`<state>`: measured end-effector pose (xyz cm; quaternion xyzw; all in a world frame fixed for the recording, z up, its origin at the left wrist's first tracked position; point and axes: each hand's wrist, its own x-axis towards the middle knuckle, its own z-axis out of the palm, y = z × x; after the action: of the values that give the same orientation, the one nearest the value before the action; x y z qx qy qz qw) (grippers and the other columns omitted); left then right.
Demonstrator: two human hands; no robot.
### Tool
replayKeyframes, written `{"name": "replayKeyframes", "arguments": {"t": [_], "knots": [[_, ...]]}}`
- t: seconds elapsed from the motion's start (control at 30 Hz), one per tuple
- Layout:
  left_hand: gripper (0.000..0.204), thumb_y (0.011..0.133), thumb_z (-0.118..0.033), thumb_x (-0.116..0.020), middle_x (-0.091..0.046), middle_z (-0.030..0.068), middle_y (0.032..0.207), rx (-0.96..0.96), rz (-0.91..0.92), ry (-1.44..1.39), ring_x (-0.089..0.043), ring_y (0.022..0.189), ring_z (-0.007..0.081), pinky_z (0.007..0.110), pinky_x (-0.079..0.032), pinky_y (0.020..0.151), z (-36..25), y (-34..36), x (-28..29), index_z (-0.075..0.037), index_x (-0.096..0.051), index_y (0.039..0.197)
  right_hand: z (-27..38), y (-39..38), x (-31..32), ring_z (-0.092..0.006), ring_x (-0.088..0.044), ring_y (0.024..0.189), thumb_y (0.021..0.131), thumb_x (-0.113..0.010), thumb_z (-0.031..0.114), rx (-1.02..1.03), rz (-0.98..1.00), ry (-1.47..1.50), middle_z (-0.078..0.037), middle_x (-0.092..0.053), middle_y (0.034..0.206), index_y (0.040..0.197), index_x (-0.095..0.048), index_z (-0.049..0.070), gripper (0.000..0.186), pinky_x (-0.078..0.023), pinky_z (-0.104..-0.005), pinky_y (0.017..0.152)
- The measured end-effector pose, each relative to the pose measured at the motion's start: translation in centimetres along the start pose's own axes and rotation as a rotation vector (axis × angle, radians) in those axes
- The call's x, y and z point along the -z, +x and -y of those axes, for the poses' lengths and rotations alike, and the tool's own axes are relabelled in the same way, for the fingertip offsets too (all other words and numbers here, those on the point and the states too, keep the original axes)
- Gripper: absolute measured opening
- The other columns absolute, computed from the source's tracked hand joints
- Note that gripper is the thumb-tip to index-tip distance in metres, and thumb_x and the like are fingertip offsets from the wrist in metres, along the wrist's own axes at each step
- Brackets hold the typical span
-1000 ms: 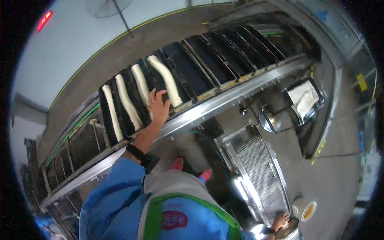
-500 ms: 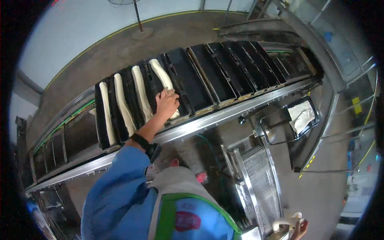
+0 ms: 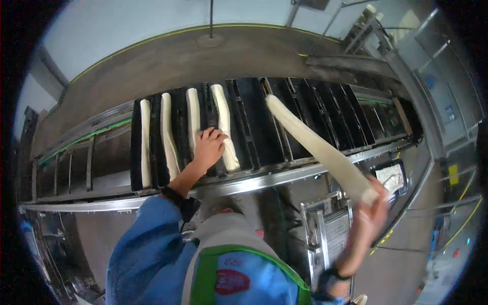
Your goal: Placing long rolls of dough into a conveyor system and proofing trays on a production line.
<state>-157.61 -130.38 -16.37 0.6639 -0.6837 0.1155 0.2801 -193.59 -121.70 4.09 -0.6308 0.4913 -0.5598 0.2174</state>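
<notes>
1. The biggest change is at the right hand [image 3: 373, 203]. Half a second ago, a pale, curled piece was held low down, away from the black trays [image 3: 254, 122]. Now a long, soft-looking strip [image 3: 317, 147] is held up and stretched out nearly straight.
2. The right fingers are closed around the near end of this strip — they are blurred, so how hard it is squeezed cannot be told.
3. From the right fingers, the strip is slanted up and to the left, and its far end is seen over the trays. Whether a tray is touched by it cannot be told.
4. The left hand [image 3: 210, 147] was laid across the fourth strip [image 3: 223, 109] half a second ago. Now it is placed at that strip's left edge, so more of the strip is seen.
5. The left fingers are bent and a little apart, with nothing seen gripped. Whether the fourth strip is touched cannot be told.
6. Three other strips [image 3: 166, 132] are laid in trays to the left of the left fingers.
7. So four strips are in place, and one more seems to have been brought close — but not yet laid down.
</notes>
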Motion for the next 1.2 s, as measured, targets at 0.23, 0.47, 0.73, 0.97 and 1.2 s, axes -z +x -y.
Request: {"name": "replayKeyframes", "arguments": {"t": [0.23,0.47,0.73,0.97,1.2], "knots": [[0.037,0.073,-0.017,-0.056,-0.04,0.0078,0.121,0.075,-0.037,-0.139,-0.028,0.117,0.0302,0.046,-0.025,0.093,1.1,-2.1,2.5,-0.016,-0.052,0.11,-9.8,-4.1,-11.3,-0.0354,-0.027,0.119,0.064,-0.062,0.002,0.291,0.507,-0.586,-0.016,-0.027,0.131,0.122,-0.037,0.009,0.064,-0.024,-0.0417,0.097],[0.031,0.075,-0.02,-0.056,-0.042,0.0063,0.121,-0.092,0.079,-0.2,-0.028,0.118,0.0277,0.044,-0.022,0.094,-2.9,-0.1,2.1,-0.018,-0.056,0.105,-15.9,-10.6,-4.9,-0.0359,-0.034,0.111,0.065,-0.065,0.009,0.012,0.499,-0.584,-0.015,-0.036,0.123,0.113,-0.048,0.01,0.051,-0.03,-0.0426,0.092],[0.032,0.059,-0.017,-0.062,-0.051,0.014,0.105,-0.183,-0.063,-0.257,-0.043,0.104,0.0315,0.044,-0.036,0.081,-6.3,0.9,1.9,-0.011,-0.06,0.09,-22.4,-14.0,1.9,-0.0248,-0.044,0.1,0.074,-0.059,0.023,-0.435,0.419,-0.325,-0.01,-0.049,0.107,0.105,-0.05,0.008,0.035,-0.038,-0.0366,0.082],[0.034,0.068,-0.027,-0.056,-0.046,0.005,0.117,-0.063,0.179,-0.093,-0.029,0.119,0.0241,0.049,-0.021,0.094,-6.9,-2.6,1.3,-0.016,-0.059,0.1,-25.5,-11.0,-1.4,-0.0185,-0.042,0.101,0.079,-0.049,0.032,-0.881,0.224,0.22,-0.004,-0.048,0.109,0.106,-0.048,0.011,0.033,-0.041,-0.0362,0.077],[0.029,0.061,-0.03,-0.057,-0.048,0.0025,0.105,0.113,0.203,-0.018,-0.03,0.116,0.0256,0.047,-0.018,0.097,-7.3,-3.1,-0.4,-0.013,-0.065,0.083,-24.2,-3.4,-10.7,-0.0186,-0.041,0.103,0.08,-0.049,0.03,-0.686,0.599,0.138,-0.005,-0.047,0.111,0.108,-0.047,0.011,0.035,-0.04,-0.0359,0.079]]}}
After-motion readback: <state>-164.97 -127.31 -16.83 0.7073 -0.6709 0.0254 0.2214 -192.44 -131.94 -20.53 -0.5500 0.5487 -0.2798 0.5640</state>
